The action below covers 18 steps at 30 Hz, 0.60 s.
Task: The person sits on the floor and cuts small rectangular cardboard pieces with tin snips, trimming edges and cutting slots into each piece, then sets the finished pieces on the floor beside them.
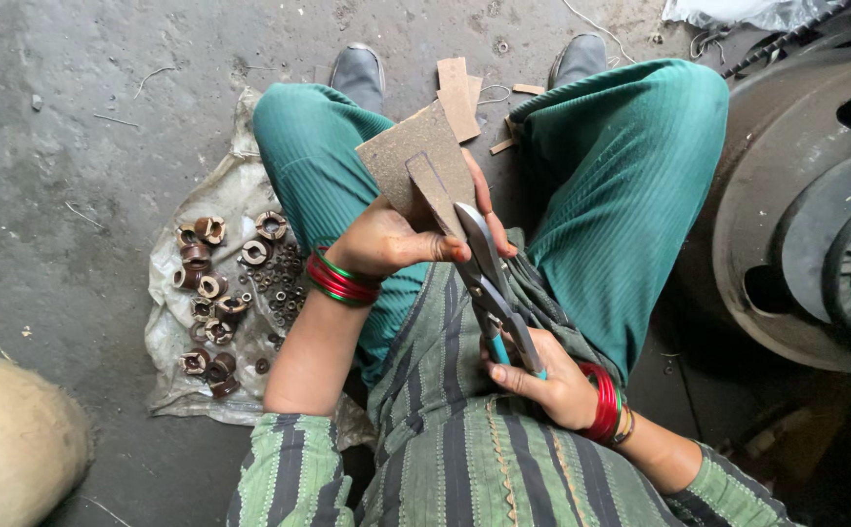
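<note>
My left hand (386, 239) grips a flat brown sheet (411, 156) of stiff, speckled material, held up over my lap between my knees. A narrow strip is partly cut along the sheet's right side. My right hand (542, 376) is closed on the teal handles of metal shears (489, 278). The blades point up and away from me, and their tips sit in the cut at the sheet's lower edge, right beside my left thumb. Red and green bangles ring both wrists.
A crumpled plastic sheet (166, 337) on the concrete floor at left carries several rusty metal rings and small nuts (225, 293). Cut brown strips (456, 93) lie between my shoes. A large dark machine wheel (806, 205) stands at right. A tan sack (10, 439) sits bottom left.
</note>
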### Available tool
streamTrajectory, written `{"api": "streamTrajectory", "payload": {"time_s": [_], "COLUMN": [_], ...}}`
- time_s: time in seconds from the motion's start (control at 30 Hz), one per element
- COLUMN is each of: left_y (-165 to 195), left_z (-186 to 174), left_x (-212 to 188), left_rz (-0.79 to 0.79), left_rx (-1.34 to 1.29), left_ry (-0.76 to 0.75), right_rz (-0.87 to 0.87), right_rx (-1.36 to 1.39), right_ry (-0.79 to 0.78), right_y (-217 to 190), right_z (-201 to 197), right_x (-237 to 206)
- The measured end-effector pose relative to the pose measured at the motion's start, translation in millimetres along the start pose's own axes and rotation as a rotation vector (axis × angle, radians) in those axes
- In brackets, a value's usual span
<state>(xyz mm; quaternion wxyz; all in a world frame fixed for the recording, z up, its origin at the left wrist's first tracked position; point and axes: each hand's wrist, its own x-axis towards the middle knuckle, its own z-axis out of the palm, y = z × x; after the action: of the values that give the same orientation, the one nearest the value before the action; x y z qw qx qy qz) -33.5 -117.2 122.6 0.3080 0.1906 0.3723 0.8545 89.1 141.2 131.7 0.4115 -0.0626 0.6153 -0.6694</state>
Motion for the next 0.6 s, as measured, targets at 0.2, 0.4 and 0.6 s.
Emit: {"api": "streamTrajectory", "payload": {"time_s": [0.2, 0.4, 0.6], "left_y": [-2, -8, -33], "left_z": [-2, -8, 13], "left_x": [0, 16, 5], "left_rz": [0.018, 0.098, 0.102], "left_rx": [0.084, -0.293, -0.182], "left_ry": [0.051, 0.081, 0.302], "right_rz": [0.022, 0.105, 0.103], "right_rx": [-0.062, 0.170, 0.202], "right_ry": [0.036, -0.011, -0.140], "right_y": [9, 10, -2], "right_z": [3, 7, -1], "right_x": [0, 2, -20]}}
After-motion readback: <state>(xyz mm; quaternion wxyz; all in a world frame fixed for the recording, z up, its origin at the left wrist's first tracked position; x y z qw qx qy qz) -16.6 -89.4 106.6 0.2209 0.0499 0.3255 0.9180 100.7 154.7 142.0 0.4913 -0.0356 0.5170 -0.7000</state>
